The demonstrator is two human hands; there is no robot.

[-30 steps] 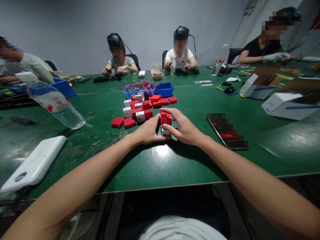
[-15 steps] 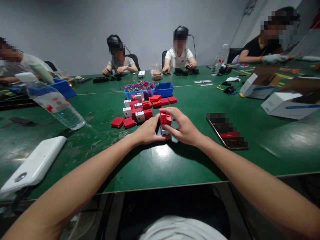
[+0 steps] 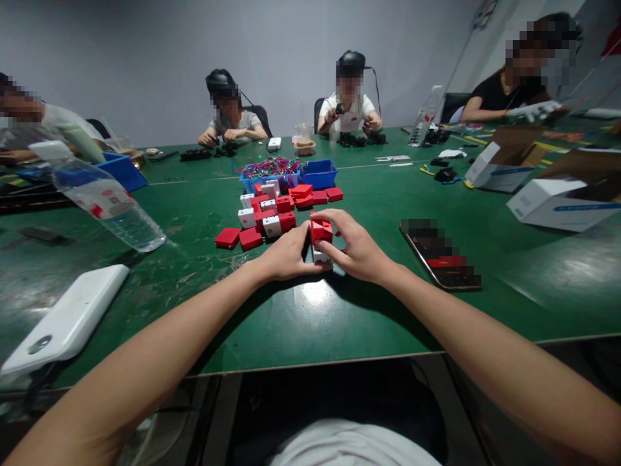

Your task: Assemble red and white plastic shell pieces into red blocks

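Both my hands meet over the middle of the green table [image 3: 301,323]. My left hand [image 3: 286,255] and my right hand [image 3: 356,249] grip one small red and white block [image 3: 320,238] between their fingertips, held upright just above the table top. Its red part is on top and the white part below. Just beyond my hands lies a pile of red and white blocks [image 3: 272,210], with loose red pieces [image 3: 228,237] at its left edge.
Two blue bins [image 3: 317,173] with coloured wires stand behind the pile. A phone [image 3: 439,252] lies to the right, a white power bank [image 3: 68,320] and a tipped water bottle [image 3: 104,197] to the left, white boxes [image 3: 557,204] at far right. Several people sit around the table.
My hands stay in place; the fingers of my right hand have shifted slightly on the red part of the block. A person across the table has lifted a small object.
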